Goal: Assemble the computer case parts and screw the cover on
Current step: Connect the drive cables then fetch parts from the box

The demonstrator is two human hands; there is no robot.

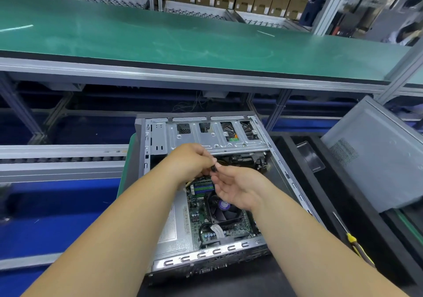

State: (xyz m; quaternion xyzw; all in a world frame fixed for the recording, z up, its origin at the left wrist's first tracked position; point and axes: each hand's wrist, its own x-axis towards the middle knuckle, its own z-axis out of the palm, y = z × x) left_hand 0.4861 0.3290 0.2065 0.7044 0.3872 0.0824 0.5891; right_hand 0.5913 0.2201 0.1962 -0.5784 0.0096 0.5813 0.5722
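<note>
Your open computer case (206, 182) lies on its side on the bench right in front of you, no cover on it, motherboard (201, 214) facing up. Both your hands are together above the middle of the case. Left hand (194, 159) has its fingers curled and pinches a small black part (214, 169) at the fingertips; can't tell what the part is, too small. Right hand (238, 186) is palm-up, fingers loosely curled, thumb and forefinger meeting that same black part from the other side. CPU fan (223, 209) sits just under your right wrist, RAM sticks (202, 185) under the left hand, the metal drive cage (217, 136) at the far end of the case. Grey cover panel (375, 154) leans off to your right, well apart from the case. Yellow-handled screwdriver (353, 241) lies on the black surface near your right forearm. Green conveyor belt (183, 37) runs across behind the bench.
</note>
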